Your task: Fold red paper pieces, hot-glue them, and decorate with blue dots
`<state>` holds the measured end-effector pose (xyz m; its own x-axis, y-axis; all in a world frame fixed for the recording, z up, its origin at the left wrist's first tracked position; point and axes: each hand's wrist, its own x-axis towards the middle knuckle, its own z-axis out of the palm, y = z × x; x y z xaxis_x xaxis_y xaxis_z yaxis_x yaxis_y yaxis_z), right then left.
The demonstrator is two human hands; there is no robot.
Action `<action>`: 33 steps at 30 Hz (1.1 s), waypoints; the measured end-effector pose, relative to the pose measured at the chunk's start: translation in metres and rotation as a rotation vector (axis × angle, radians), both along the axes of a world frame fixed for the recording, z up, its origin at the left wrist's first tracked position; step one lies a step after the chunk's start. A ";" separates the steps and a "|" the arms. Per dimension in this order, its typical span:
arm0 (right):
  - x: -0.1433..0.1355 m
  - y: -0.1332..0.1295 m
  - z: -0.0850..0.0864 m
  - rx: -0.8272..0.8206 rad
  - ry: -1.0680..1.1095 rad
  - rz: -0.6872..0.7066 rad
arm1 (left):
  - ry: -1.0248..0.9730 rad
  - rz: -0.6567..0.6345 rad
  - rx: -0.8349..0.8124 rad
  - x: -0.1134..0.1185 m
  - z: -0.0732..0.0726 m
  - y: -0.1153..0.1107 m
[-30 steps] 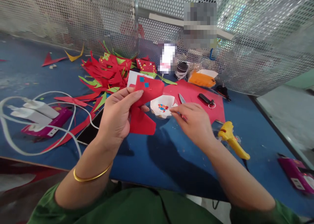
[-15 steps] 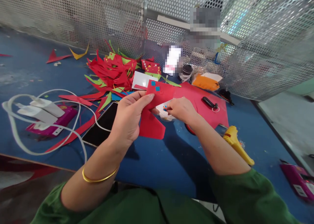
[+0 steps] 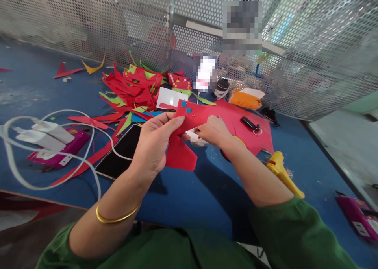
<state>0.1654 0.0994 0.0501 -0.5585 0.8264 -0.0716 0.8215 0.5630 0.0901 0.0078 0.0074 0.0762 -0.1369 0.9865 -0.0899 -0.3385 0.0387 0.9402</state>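
I think I'm picking tiny bits from the white dish (image 3: pixel 198 141). My right hand (image 3: pixel 215 131) is at it, but I can't tell if that grip holds anything. My left hand (image 3: pixel 152 141) pinches the red paper (image 3: pixel 199 119) above the desk (image 3: pixel 183 194). The paper has two blue squares (image 3: pixel 188 110) by its far left corner. Next calls for a light touch and steady paper.

- On my left, a purple power strip (image 3: pixel 79 140) under white plugs (image 3: pixel 41 136)
- A white cable (image 3: pixel 7 155) looping over a dark-screened device (image 3: pixel 122 153)
- Ahead of me, a perforated metal screen (image 3: pixel 88 25)
- Orange packet (image 3: pixel 245 100), black fob (image 3: pixel 249 123) with a ring
- To my right, a purple box (image 3: pixel 356 214)
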 end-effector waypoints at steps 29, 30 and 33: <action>-0.004 0.008 -0.011 0.011 0.096 -0.067 | -0.069 -0.007 0.011 0.003 -0.003 -0.001; -0.003 0.008 -0.012 0.011 0.102 -0.064 | -0.073 -0.010 0.009 0.003 -0.003 -0.001; 0.000 0.010 -0.012 0.006 0.111 -0.062 | -0.081 -0.009 0.008 0.003 -0.002 -0.002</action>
